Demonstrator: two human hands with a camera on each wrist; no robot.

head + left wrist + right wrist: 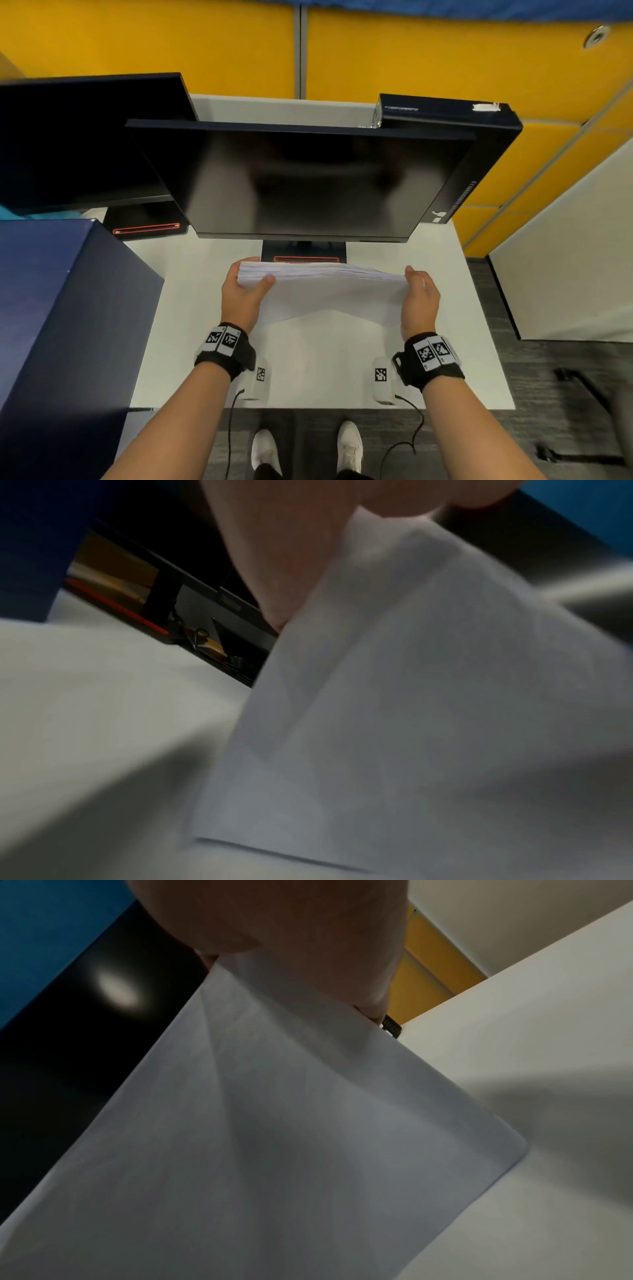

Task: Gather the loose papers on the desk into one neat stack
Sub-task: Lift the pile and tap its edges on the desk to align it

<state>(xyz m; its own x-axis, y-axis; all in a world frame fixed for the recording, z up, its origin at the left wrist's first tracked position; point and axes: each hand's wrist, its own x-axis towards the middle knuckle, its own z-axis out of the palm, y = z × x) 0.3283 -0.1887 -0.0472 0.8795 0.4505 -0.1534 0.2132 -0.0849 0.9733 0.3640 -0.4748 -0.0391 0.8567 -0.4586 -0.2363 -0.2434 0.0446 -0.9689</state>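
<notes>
The thick stack of white paper sheets point(322, 291) stands on its long edge on the plain white desk top point(308, 359), just in front of the black foot of the big dark computer screen point(301, 181). The left hand point(241, 294) holds the left end, with its thumb curled over the near face and its fingers wrapped round the back. The right hand point(419, 301) holds the right end; its thumb lies at the top corner, and I cannot tell how its other fingers sit, because the paper hides them. In both wrist views the sheets point(411, 696) hang down from the hands, and the bottom edge meets the desk. I think this stack is a bit heavy, since there are many sheets, but it is soft and floppy too. The middle sags where no hand holds it. The sheets look smooth, so they can slip past each other and fan out. Holding both short ends is a good way, firm but not too tight, so the sheets can drop level when tapped on the desk. A tall dark blue box point(65, 308) stands at the left.
</notes>
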